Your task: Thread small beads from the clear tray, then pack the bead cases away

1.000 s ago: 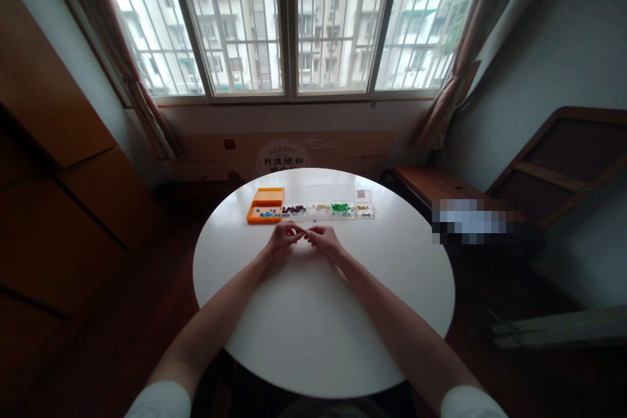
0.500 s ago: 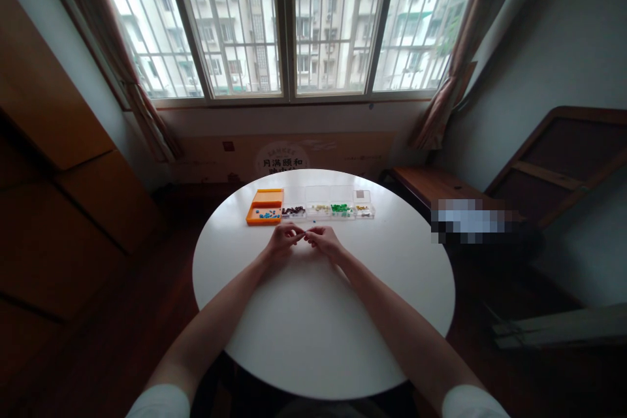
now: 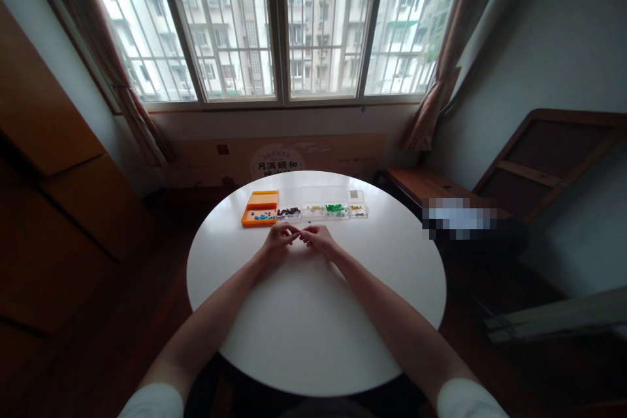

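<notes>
Nearest are the white sleeves [image 3: 155,401], from which two bare forearms [image 3: 234,294] reach forward over the white table [image 3: 313,320]. Near its far side, the left hand [image 3: 279,236] and the right hand [image 3: 319,237] come together, their fingertips touching or almost touching. The fingers of both hands are drawn in narrow, thumb close to forefinger; whether a small thing is pinched where they meet cannot be told, as that spot is too small and partly hidden.

Just beyond the fingertips, a little toward the right hand, a single blue piece [image 3: 309,222] lies on the tabletop, apart from both hands.

Behind it stands a row of boxes with lids raised. The orange box [image 3: 258,225], beyond the left hand, has small blue bits [image 3: 264,217] scattered inside. To its right, clear boxes [image 3: 312,194] hold dark bits [image 3: 289,211], pale bits [image 3: 317,208], green bits [image 3: 336,209] and yellow bits [image 3: 356,208].

Past the table, a printed cardboard panel [image 3: 323,155] leans below the barred window [image 3: 318,32].
</notes>
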The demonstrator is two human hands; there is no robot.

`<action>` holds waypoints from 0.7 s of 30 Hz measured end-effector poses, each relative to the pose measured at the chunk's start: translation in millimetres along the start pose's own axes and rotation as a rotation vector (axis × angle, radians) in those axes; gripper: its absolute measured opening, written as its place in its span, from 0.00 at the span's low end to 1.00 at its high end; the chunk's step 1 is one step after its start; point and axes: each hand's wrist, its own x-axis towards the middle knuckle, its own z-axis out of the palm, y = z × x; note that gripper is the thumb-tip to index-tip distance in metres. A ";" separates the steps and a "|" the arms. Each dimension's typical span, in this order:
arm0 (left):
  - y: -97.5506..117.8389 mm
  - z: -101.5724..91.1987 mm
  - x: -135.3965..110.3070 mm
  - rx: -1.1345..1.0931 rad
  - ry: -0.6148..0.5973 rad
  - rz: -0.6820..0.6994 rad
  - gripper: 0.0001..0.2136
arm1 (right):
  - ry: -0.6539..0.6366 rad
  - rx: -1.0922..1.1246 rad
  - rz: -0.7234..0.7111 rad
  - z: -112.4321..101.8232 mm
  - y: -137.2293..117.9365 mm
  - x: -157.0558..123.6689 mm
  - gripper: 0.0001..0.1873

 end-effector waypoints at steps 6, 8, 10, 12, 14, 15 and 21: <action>3.3 0.9 0.6 0.004 0.002 -0.016 0.15 | 0.007 -0.031 0.008 -1.1 -1.2 0.3 0.07; 3.0 1.2 1.1 0.000 0.004 -0.023 0.15 | 0.013 -0.036 0.017 -1.3 -1.0 1.2 0.07; 2.6 1.5 1.6 -0.003 0.005 -0.040 0.15 | 0.012 -0.034 0.019 -1.6 -0.5 2.2 0.06; 2.7 1.8 1.8 -0.005 0.003 -0.055 0.16 | 0.009 -0.034 0.019 -2.1 0.2 2.9 0.06; 3.1 2.3 1.7 -0.006 0.000 -0.064 0.15 | 0.004 -0.039 0.021 -2.8 0.8 3.1 0.06; 3.4 2.6 1.6 -0.008 0.001 -0.068 0.15 | 0.002 -0.042 0.024 -3.1 0.8 3.0 0.06; 2.7 3.4 1.7 -0.028 0.008 -0.096 0.15 | 0.004 -0.080 0.030 -1.8 -2.8 1.5 0.06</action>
